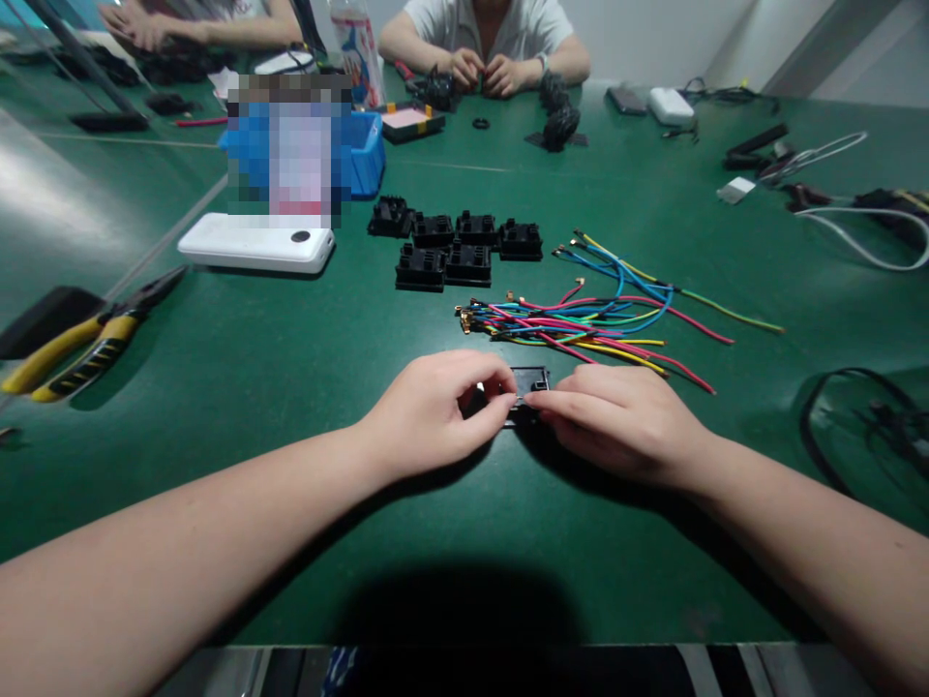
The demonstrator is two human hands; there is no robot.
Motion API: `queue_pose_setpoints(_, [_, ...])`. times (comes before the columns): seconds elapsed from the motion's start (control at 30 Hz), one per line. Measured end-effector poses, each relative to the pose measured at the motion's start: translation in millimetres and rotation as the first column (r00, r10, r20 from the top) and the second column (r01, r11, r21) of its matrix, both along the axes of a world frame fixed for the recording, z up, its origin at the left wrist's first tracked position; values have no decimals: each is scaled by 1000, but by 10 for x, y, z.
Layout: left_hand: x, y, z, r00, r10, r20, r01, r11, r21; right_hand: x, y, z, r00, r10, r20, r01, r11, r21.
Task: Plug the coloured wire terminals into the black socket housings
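Observation:
A small black plastic housing [533,376] lies on the green table, partly covered by my fingers. My left hand [442,402] is closed at its left side, with thumb and forefinger pinched on it. From the right, my right hand [631,416] is also closed, its fingertips pressed together over the housing; whatever they pinch is too small to make out. Just beyond my hands lies a bundle of coloured wires [581,319] with brass-coloured terminals at their left ends. Several similar black housings [444,266] stand grouped farther back.
Yellow-handled pliers [108,339] lie at the left, near a white power bank [254,242] and a blue bin [367,155]. Black cable [834,426] is at the right edge. Across the table [406,571], another person's hands [490,75] are at work among black parts.

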State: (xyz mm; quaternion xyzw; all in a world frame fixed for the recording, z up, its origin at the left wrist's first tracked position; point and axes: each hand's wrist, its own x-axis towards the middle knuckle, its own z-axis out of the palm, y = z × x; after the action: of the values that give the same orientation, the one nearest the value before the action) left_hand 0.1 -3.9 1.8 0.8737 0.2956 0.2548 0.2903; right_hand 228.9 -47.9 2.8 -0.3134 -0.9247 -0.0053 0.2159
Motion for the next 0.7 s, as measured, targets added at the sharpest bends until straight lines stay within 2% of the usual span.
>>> queue_pose_setpoints(0.37, [6, -5, 22, 1000, 21, -20, -21, 999, -26, 15, 16, -41, 997, -22, -71, 16, 996, -88])
queue_pose_setpoints(0.7, [10, 5, 22, 999, 16, -32, -17, 999, -43, 16, 19, -36, 998, -7, -65, 0, 994, -106])
